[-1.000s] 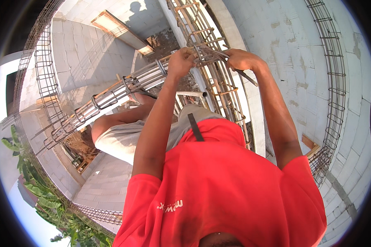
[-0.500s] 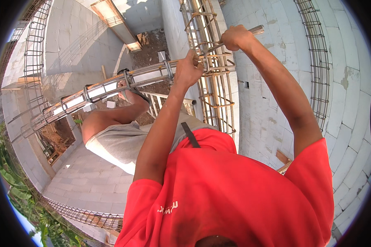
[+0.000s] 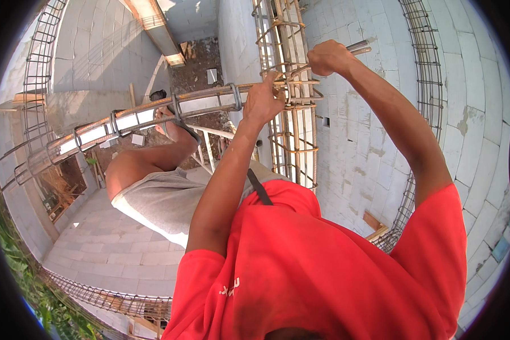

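My right hand (image 3: pixel 330 58) is closed around the metal handles of pincers (image 3: pixel 360 49), the handle ends sticking out to the right. Their head points left and down toward the bar crossing, where the jaws are hard to make out. At the end of a horizontal rebar cage (image 3: pixel 209 93), my left hand (image 3: pixel 262 103) grips the bars, index finger pointing up and the others curled. Any wire between its fingers is too small to see. That end meets an upright rebar cage (image 3: pixel 293 136) with rusty stirrups, just beyond my left hand.
My sandalled foot (image 3: pixel 178 122) is by the horizontal cage, above a deep drop. Pale block walls (image 3: pixel 357 141) stand on the right. More rebar cages (image 3: pixel 428 73) run along the walls. A wooden board (image 3: pixel 158 31) stands at the far left; plants (image 3: pixel 17 255) grow outside, lower left.
My right hand has moved slightly right and down with the pincers. My left hand has shifted a little lower, its index finger now straighter. The view has tilted slightly.
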The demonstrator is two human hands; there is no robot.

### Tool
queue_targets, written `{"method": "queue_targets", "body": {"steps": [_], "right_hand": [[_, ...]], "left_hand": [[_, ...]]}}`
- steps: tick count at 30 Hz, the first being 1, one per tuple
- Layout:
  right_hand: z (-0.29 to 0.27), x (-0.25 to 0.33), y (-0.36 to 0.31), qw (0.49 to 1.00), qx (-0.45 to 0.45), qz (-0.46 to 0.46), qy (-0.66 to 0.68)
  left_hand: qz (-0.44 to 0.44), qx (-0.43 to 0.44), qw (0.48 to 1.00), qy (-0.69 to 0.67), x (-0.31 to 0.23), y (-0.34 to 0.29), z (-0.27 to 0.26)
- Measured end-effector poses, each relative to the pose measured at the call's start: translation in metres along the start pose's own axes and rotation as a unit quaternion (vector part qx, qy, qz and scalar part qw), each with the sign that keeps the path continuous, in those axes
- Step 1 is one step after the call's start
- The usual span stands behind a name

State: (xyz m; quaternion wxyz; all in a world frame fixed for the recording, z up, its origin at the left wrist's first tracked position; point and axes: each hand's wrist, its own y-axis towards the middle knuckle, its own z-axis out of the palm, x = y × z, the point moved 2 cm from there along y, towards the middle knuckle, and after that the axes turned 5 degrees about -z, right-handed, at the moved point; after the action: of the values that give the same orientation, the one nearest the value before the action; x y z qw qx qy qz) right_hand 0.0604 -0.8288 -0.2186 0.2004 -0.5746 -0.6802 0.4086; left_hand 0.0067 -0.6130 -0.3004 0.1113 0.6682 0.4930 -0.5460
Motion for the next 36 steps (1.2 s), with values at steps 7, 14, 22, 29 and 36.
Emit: {"method": "queue_targets", "body": {"steps": [7, 14, 22, 29, 36], "right_hand": [[0.098, 0.058, -0.066, 0.951, -0.114, 0.113, 0.262], [0.075, 0.02, -0.047, 0.98, -0.049, 0.044, 0.186], [-0.011, 0.015, -0.003, 0.997, -0.019, -0.009, -0.071], [0.041, 0.015, -0.036, 0.952, 0.096, 0.081, 0.28], [0.171, 0.127, -0.114, 0.773, -0.03, 0.174, 0.609]], "left_hand": [[0.035, -0.019, 0.999, -0.009, 0.005, 0.0, 0.006], [0.044, -0.016, 0.999, 0.006, 0.007, 0.0, 0.007], [0.018, -0.005, 1.0, 0.016, 0.007, 0.0, 0.005], [0.022, -0.032, 0.999, 0.017, 0.0, -0.005, 0.003], [0.048, -0.037, 0.998, -0.015, 0.0, -0.001, 0.002]]}}
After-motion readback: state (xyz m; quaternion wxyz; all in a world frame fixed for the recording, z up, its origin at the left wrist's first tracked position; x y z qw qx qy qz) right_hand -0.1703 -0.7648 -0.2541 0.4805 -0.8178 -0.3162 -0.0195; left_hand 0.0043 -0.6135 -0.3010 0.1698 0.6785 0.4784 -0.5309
